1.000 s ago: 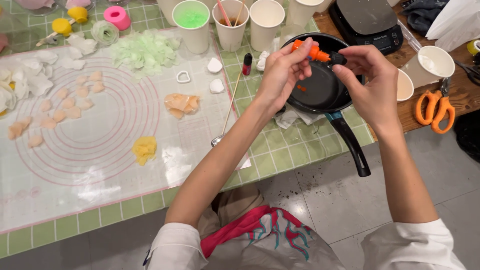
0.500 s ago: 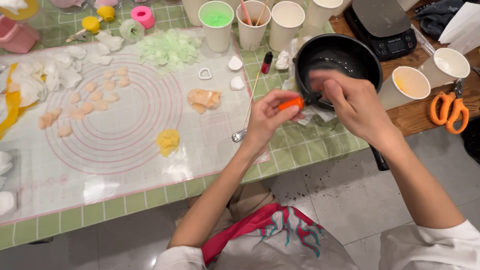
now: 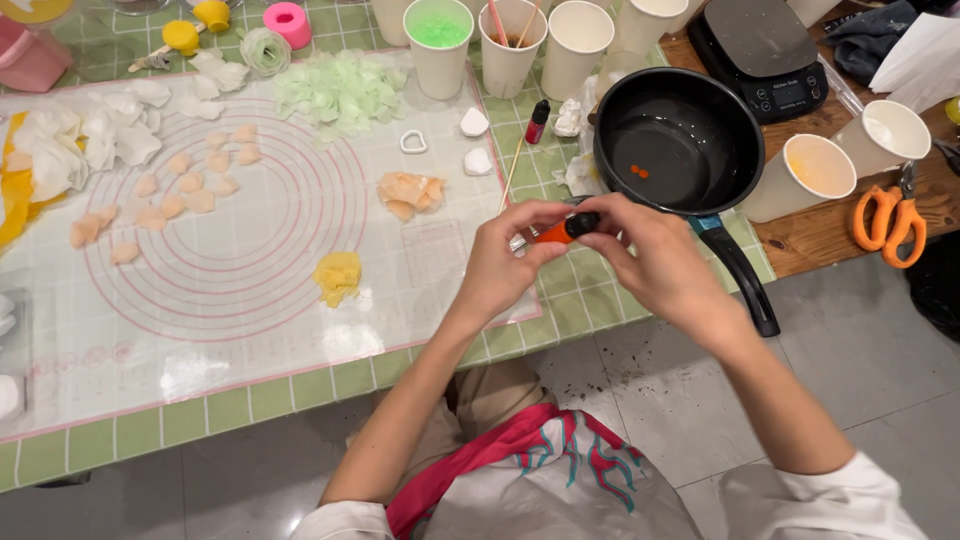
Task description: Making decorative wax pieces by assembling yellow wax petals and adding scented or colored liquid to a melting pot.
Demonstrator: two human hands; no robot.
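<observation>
Near frame centre we pinch a small orange dropper bottle (image 3: 553,232) in our left hand (image 3: 500,262), while our right hand (image 3: 655,262) grips its black cap (image 3: 583,223). The bottle lies nearly level, cap end pointing right. Just above, the black saucepan (image 3: 680,150) holds two orange drops (image 3: 639,171). Top centre, a white paper cup (image 3: 439,45) holds green liquid.
</observation>
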